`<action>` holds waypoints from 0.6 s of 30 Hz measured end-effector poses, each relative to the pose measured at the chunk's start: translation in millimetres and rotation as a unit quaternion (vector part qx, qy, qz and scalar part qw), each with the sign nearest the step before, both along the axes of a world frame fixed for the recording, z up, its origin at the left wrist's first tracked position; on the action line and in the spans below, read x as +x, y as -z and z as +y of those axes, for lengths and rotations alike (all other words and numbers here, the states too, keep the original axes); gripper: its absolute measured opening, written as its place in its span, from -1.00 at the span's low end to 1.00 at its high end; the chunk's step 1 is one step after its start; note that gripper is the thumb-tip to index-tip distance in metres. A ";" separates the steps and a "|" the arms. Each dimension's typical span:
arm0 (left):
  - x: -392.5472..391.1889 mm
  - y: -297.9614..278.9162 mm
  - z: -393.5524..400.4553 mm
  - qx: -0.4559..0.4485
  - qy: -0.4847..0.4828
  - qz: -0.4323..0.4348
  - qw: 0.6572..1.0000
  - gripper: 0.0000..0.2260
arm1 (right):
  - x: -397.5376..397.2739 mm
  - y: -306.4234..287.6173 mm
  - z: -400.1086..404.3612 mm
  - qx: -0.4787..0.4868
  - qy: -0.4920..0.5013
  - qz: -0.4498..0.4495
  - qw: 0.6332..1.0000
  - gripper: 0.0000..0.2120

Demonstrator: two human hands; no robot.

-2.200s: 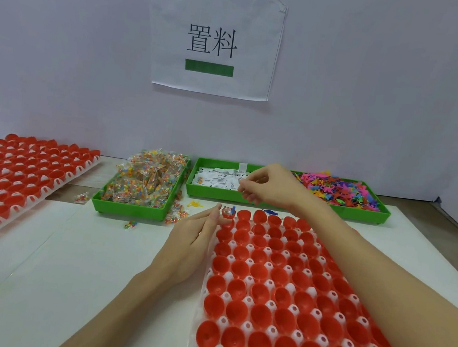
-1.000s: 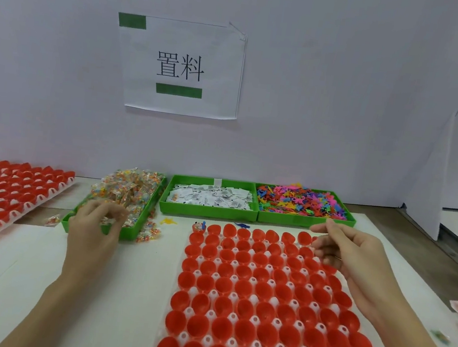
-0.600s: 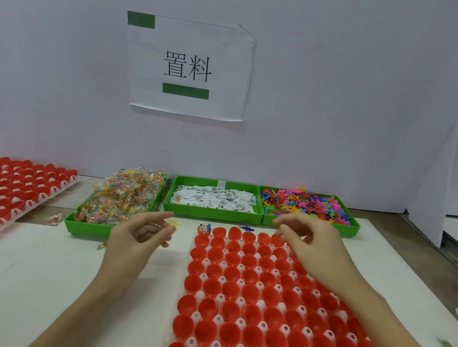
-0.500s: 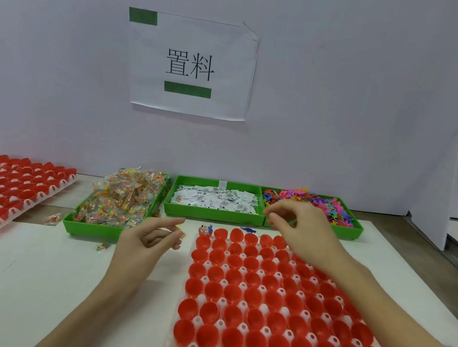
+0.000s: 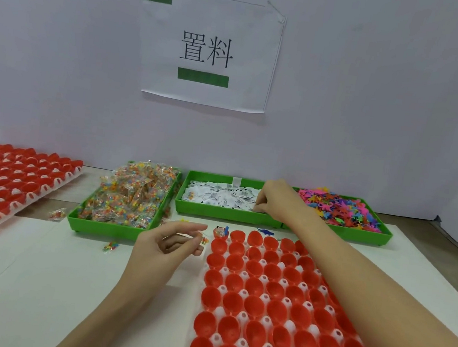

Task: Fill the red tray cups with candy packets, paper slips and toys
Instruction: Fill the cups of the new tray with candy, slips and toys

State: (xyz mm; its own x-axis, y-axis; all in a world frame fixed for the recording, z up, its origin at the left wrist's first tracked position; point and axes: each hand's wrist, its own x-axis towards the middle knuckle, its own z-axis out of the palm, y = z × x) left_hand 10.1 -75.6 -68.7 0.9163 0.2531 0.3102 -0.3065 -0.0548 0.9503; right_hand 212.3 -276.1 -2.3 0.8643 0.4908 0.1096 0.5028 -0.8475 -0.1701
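Left hand (image 5: pixel 166 248) pinches a candy packet (image 5: pixel 204 240) beside the tray (image 5: pixel 278 303); right hand (image 5: pixel 272 199) is pinching at the slips (image 5: pixel 219 196), can't tell if it's got one.

Left hand (image 5: pixel 167 245) hovers just left of the red tray (image 5: pixel 277 309), fingers curled, pinching a candy packet (image 5: pixel 203 240) near the tray's far-left corner cup (image 5: pixel 220 233), which already holds items. Right hand (image 5: pixel 275 199) reaches into the middle green bin (image 5: pixel 225 217), fingertips on the paper slips (image 5: pixel 219 196). Candy bin (image 5: pixel 127 192) stands left, toy bin (image 5: pixel 344 213) right, all on the white worktop (image 5: pixel 36 279).
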 end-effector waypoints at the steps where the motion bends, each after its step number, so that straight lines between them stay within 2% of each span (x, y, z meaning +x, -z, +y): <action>1: -0.1 0.2 -0.1 0.000 0.002 0.000 1.000 -0.78 | 0.5 -0.3 1.0 -0.005 0.001 -0.006 1.000 -0.80; 7: -1.7 -2.0 -2.1 0.004 0.006 0.005 1.000 -0.80 | -5.2 -0.5 2.0 0.013 0.008 -0.016 1.000 -0.77; 10: -2.6 -4.2 -3.4 0.002 0.000 0.009 1.000 -0.81 | -7.9 -0.4 -5.1 0.055 0.014 -0.032 0.998 -0.74; 18: -10.2 -14.7 -6.5 0.009 -0.028 0.013 0.999 -0.83 | -30.4 -11.4 -23.4 0.183 -0.001 0.004 0.983 -0.84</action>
State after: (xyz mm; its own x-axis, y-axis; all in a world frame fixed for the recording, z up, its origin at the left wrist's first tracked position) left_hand -0.1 -82.1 -54.1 0.9086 0.2991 0.2915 -0.2781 -0.0876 0.9566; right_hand 181.8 -299.5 9.1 0.8646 0.4226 0.2718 0.5024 -0.7278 -0.4668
